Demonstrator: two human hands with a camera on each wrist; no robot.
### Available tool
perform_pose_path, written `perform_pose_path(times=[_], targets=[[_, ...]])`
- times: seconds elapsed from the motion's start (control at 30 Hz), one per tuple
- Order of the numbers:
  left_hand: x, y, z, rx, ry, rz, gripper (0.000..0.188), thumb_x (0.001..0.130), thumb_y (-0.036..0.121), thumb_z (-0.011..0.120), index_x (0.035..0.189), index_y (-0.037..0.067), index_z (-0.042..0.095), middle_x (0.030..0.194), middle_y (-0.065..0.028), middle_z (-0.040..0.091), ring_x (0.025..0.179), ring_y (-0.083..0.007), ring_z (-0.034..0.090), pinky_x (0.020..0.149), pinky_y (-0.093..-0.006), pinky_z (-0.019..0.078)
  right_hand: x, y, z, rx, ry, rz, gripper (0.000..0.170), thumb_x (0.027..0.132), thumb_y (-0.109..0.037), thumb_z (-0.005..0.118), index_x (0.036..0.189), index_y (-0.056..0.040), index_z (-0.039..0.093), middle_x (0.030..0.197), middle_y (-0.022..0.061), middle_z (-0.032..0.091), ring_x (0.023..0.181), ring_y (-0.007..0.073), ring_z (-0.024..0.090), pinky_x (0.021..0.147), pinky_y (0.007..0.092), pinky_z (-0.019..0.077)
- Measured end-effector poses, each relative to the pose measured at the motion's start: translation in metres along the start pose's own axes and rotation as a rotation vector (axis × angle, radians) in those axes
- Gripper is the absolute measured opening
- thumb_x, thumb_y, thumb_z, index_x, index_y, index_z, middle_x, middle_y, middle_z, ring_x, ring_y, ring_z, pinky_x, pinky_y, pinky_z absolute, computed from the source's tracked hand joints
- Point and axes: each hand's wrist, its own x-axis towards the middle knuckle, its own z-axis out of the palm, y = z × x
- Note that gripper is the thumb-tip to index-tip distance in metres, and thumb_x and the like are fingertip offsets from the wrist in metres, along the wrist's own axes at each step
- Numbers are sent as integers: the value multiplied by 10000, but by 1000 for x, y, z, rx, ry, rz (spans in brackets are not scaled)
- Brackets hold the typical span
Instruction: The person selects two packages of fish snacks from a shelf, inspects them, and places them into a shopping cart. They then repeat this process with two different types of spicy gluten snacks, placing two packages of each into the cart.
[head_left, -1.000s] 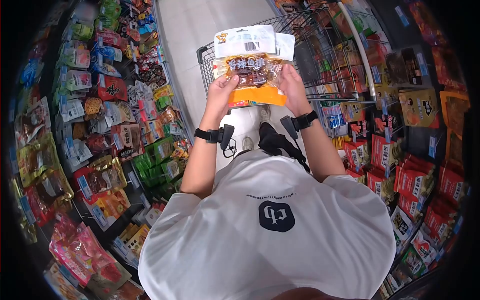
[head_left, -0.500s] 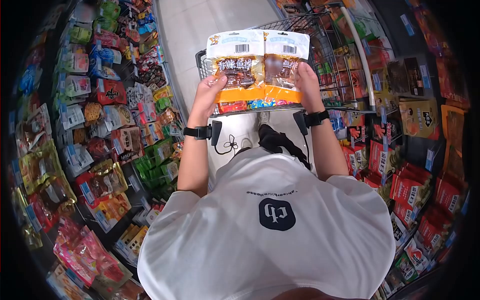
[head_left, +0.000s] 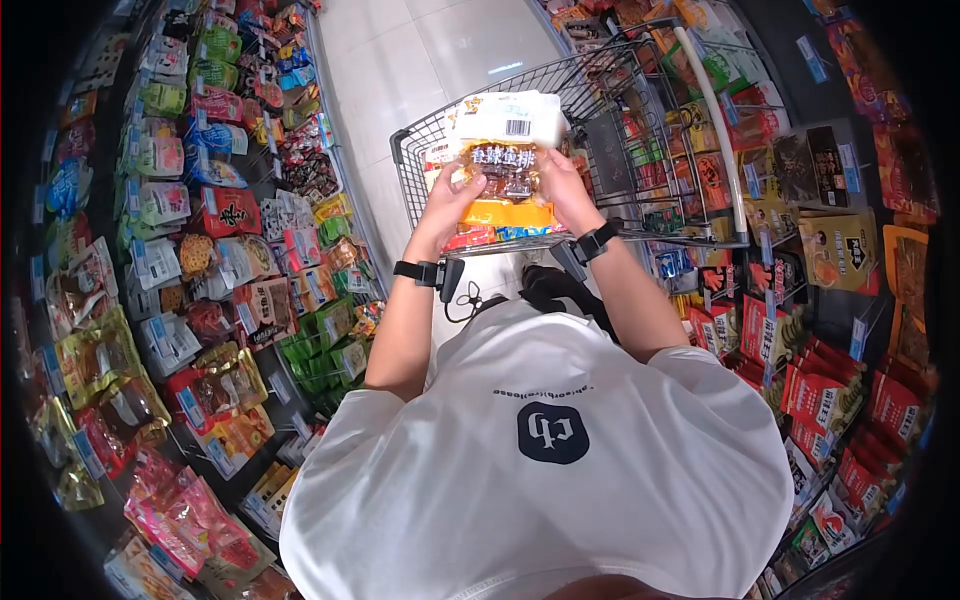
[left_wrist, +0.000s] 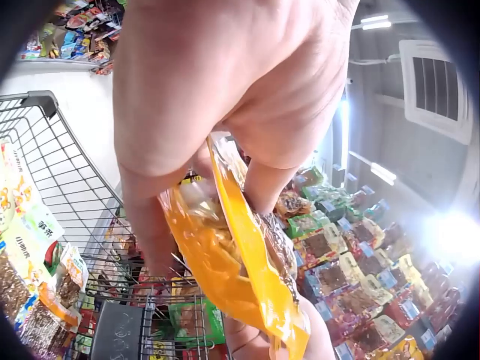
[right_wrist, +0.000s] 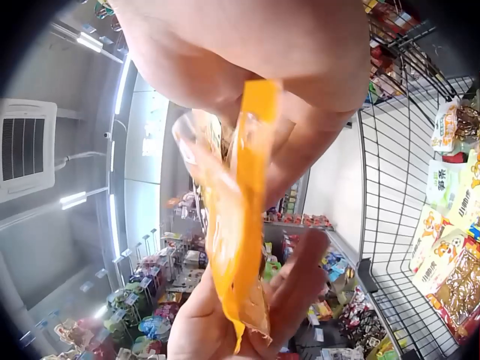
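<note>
Two snack packets (head_left: 500,160) overlap one in front of the other, held upright over the shopping cart. Each has a white top, a clear window with brown pieces and an orange bottom band. My left hand (head_left: 450,205) pinches their left side, thumb on the front face. The right hand (head_left: 568,190) grips the right side. In the left wrist view the orange packet bottoms (left_wrist: 217,247) lie close together between the hands. An orange edge (right_wrist: 244,202) shows in the right wrist view between both hands.
The wire shopping cart (head_left: 590,75) stands in front, its handle (head_left: 715,130) to the right. Inside lie several snack packets (left_wrist: 30,255). Shelves of hanging packets line both sides, with green ones (head_left: 325,345) at left and red ones (head_left: 825,390) at right.
Half a second ago the two packets were spread side by side; now they overlap again, the hands closer together and lower. A second ago they also overlapped.
</note>
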Motion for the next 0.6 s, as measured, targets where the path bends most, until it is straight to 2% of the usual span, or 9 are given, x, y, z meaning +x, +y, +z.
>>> perform_pose_path(times=[0.13,0.2,0.27,0.33,0.37,0.4,0.47,0.5,0.6], targets=[[20,-10,-8,142,36,34,431,890,114,671,1245,-15,464,1103,-103,643,995,-157,621,854,-287,505,31,38,-19,53,89,-113,318,1011,-265,467,1224,-33,516,1015,33,600,878,78,551,797,259,460],[38,-30,-19,511,283,217,429,875,121,686,1222,-17,476,1069,-106,653,953,-150,631,829,-279,514,49,62,-38,-528,335,-283,377,999,-287,492,1257,-13,479,1005,43,571,898,100,539,802,259,450],[54,-39,-9,587,356,248,417,849,119,702,1183,-6,486,1015,-140,665,899,-203,661,783,-310,523,40,41,-18,-549,232,-168,496,971,-316,545,1333,-10,397,1016,51,556,893,107,525,781,248,439],[58,-37,17,926,414,237,404,836,109,692,1164,6,480,982,-179,664,882,-278,673,749,-360,521,41,51,-4,-302,-7,12,654,919,-357,625,1363,32,346,1182,183,549,1058,210,573,900,296,457],[69,-54,18,868,323,239,366,829,96,670,1134,7,486,957,-206,654,859,-360,660,725,-397,511,37,32,10,-209,-44,29,735,896,-391,650,1373,49,305,1235,186,513,1073,218,564,927,299,449],[77,-65,21,1125,270,398,390,803,80,665,1151,12,503,904,-200,648,839,-386,632,755,-423,501,59,62,2,-177,9,51,726,884,-381,669,1348,61,329,1215,168,534,1077,194,555,918,297,452],[100,-90,26,1284,160,465,475,758,86,682,1201,32,518,943,-202,609,912,-396,582,824,-441,474,74,59,-4,-67,-1,42,657,885,-386,666,1288,56,395,1165,148,570,1069,176,556,904,300,459],[106,-95,30,1285,155,449,475,758,86,682,1201,32,518,943,-202,609,912,-396,582,824,-441,474,83,69,-8,38,112,89,462,932,-348,611,1231,-24,475,1116,70,578,1043,128,547,862,273,457],[122,-105,29,1289,140,259,518,714,121,706,1199,43,541,1019,-179,552,994,-380,531,874,-455,430,104,93,-35,118,153,148,390,956,-357,570,1176,-39,515,1089,53,582,1009,127,564,839,281,475]])
